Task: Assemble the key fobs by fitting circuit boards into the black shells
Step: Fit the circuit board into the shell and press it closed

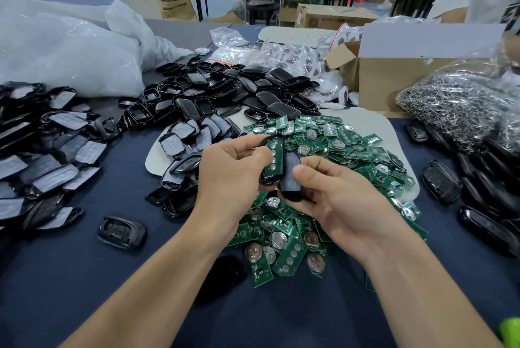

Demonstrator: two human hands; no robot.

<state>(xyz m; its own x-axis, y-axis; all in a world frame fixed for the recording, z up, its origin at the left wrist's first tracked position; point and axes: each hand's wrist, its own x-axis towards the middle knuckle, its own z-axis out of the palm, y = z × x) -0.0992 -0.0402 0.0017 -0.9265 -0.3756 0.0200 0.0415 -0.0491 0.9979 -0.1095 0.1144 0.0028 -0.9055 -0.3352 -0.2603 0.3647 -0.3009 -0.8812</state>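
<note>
the green rectangular circuit board (274, 156) sits in the oval black plastic shell (270, 138), face toward me, its long axis running almost straight away from me with the far end tipped slightly right. my left hand (233, 170) grips that shell by its left edge, fingers curled round it. my right hand (337, 195) pinches a second black shell half with a grey inner face (289, 178), thumb on the grey side, touching the first shell's right edge, both held just above the heap of loose green boards (323, 136) on the dark blue table cover (84, 277).
</note>
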